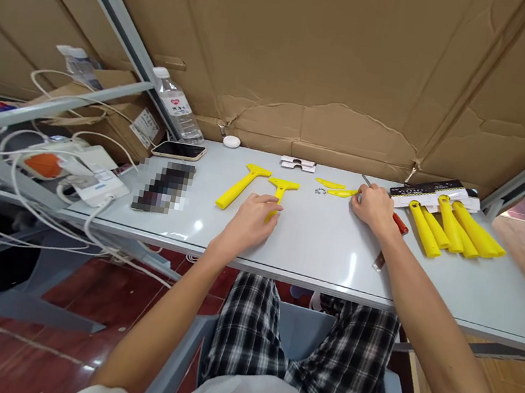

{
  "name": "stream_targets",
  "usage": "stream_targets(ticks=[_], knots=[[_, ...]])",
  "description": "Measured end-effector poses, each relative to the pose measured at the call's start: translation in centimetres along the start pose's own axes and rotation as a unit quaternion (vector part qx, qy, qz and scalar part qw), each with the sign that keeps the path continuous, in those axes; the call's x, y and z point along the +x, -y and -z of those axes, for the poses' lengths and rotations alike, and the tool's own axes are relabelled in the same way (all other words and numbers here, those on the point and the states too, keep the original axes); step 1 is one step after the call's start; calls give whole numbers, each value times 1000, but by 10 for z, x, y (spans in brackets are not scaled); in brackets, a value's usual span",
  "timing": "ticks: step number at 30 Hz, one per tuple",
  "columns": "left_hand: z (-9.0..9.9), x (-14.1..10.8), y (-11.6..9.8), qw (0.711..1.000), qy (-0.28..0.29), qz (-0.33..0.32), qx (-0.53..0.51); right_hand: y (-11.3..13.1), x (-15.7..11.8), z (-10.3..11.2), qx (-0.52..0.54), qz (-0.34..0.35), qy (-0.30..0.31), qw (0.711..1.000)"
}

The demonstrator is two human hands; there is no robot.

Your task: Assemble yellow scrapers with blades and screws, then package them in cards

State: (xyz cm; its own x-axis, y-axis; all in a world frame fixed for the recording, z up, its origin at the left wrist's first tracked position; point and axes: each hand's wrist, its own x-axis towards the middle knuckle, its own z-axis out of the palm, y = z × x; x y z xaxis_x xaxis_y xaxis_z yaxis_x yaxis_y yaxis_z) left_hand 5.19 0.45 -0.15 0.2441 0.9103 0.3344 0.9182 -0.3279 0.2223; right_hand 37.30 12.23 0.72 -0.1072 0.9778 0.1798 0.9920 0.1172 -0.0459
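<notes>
My left hand point(252, 220) is closed around the lower handle of a yellow T-shaped scraper point(283, 186), which lies on the desk with its wide head pointing away from me. A second yellow scraper point(242, 187) rests just left of it. My right hand point(375, 206) is closed on a screwdriver; its red handle point(400, 223) shows under my wrist and its thin shaft pokes out past the fingers. Those fingertips are beside a flat yellow piece point(342, 192), with another yellow piece point(330, 184) behind it. Small metal screws point(320, 191) lie to their left.
Several yellow handles point(459, 231) lie at right by black-and-white packaging point(433, 194). A small white card box point(298, 163) is at the back. Leftward are a phone point(179, 151), a water bottle point(177, 105), a blurred dark item point(165, 187) and cabled power strips point(99, 185).
</notes>
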Motion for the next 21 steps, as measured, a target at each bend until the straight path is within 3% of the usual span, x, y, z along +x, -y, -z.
stream_targets(ticks=[5,10,21], knots=[[-4,-25,-12,996,-33,37,-68,0,-4,-1,13,12,-3,1000],[-6,-41,-39,989,-43,33,-140,-2,-4,-1,20,12,5,1000],[-17,-28,-85,984,-24,2,-176,-1,-5,-2,32,16,-8,999]])
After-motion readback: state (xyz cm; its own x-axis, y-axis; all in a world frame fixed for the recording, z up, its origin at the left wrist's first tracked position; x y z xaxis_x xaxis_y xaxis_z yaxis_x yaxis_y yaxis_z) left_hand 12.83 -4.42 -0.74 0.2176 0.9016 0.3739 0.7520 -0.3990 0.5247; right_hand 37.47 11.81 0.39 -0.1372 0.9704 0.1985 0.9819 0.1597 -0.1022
